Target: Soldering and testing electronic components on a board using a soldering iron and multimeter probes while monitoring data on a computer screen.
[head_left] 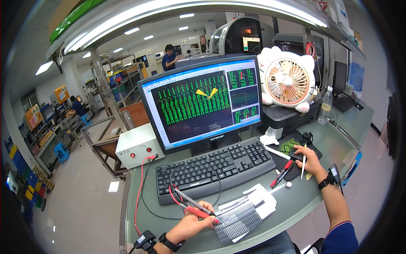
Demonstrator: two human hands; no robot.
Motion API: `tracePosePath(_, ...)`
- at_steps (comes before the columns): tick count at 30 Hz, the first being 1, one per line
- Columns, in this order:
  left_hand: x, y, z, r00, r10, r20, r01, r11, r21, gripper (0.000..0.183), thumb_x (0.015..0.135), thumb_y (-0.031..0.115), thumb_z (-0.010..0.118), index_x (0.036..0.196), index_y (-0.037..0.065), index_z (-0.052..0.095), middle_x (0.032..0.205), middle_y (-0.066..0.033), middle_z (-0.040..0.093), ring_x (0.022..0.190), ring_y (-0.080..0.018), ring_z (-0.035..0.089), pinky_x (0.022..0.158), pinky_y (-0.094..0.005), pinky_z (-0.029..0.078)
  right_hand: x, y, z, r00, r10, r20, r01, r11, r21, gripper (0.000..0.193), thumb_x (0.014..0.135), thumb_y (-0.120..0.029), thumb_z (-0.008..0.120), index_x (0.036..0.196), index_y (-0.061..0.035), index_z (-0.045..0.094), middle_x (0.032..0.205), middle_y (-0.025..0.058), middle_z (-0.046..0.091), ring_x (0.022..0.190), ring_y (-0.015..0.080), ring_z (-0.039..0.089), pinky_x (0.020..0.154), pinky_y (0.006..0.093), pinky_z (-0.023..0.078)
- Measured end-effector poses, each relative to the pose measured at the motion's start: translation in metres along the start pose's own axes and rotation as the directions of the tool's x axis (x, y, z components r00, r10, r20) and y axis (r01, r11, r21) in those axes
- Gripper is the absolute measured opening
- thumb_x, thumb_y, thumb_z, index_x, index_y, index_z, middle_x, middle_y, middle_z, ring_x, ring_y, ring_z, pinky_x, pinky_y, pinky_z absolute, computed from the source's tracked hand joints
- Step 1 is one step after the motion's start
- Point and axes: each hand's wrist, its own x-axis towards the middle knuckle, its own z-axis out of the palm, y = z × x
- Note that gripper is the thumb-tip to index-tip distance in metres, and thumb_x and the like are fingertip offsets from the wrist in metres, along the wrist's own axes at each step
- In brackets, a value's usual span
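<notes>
My left hand (194, 222) is closed around a red test probe (197, 211) and a grey test probe (186, 196), held together. Their tips are over the left edge of a panel of narrow dark strips (239, 221), likely circuit boards; whether they touch it I cannot tell. Beneath the panel lie white paper sheets (265, 205). At the right, my right hand (312, 162) grips a slim white pointed tool (303, 164) between its fingers, over the edge of a dark mouse pad (313, 149). Red and black markers (282, 173) lie just left of that hand.
Behind the keyboard (211, 169) stands a monitor (190, 106) showing a green board layout. A white box (139, 146) with red sockets feeds the probe cables. A cat-shaped fan (287, 78) and a plastic bottle (325, 106) stand at the right. Two people work farther off.
</notes>
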Motion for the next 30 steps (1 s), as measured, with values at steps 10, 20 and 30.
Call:
tracePosePath(10,-0.0006,0.0031,0.0018,1.000,-0.002,0.003,0.002,1.000,-0.020,0.021,0.083,0.010,0.062,0.097,0.003,0.049,0.088,-0.0036,0.057,0.081,-0.0104,0.060,0.070,-0.0247,0.049,-0.0003,-0.0008,0.0004,1.000,0.010,-0.005,-0.010,1.000,-0.002,0.033,0.067,-0.014,0.069,0.098,-0.0102,0.059,0.126,0.0041,0.057,0.109,0.0260,0.053,0.094,0.0376,0.036)
tracePosePath(20,0.0013,-0.0007,-0.0021,0.998,-0.053,0.046,0.052,0.999,0.005,0.023,0.085,0.002,0.060,0.103,0.002,0.045,0.100,-0.0046,0.049,0.092,-0.0141,0.059,0.076,-0.0314,0.057,0.0002,-0.0015,0.0001,1.000,-0.003,-0.015,0.003,1.000,0.003,0.033,0.067,-0.014,0.069,0.099,-0.0101,0.059,0.126,0.0041,0.057,0.107,0.0260,0.053,0.092,0.0373,0.037)
tracePosePath(30,-0.0001,0.0010,0.0017,1.000,-0.022,-0.003,0.022,0.999,-0.050,0.022,0.083,0.008,0.062,0.099,0.002,0.048,0.090,-0.0040,0.055,0.084,-0.0107,0.060,0.071,-0.0257,0.052,0.0003,-0.0015,0.0001,1.000,-0.009,-0.022,0.009,1.000,0.003,0.033,0.068,-0.014,0.070,0.099,-0.0103,0.059,0.125,0.0032,0.057,0.101,0.0253,0.054,0.091,0.0367,0.038)
